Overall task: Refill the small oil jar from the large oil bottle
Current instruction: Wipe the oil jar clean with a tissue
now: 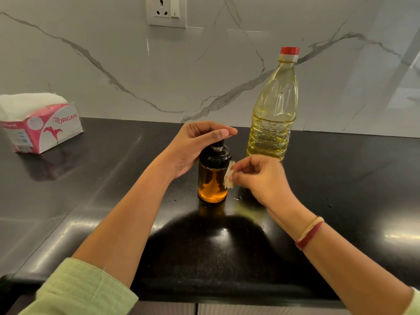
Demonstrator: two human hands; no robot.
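Observation:
The small oil jar (212,178), amber glass with a black lid and a knob on top, stands upright on the black counter (113,201) with oil in its lower part. My left hand (195,144) curls over the top and grips the jar's knob. My right hand (256,176) pinches a crumpled piece of tissue (229,176) against the jar's right side. Behind and to the right stands the large oil bottle (272,110), clear plastic with yellow oil, its red cap on.
An open pack of white tissues (43,126) in a pink and white wrapper sits at the counter's far left. A marble wall with a socket (166,11) rises behind. A few small droplets lie on the counter right of the jar.

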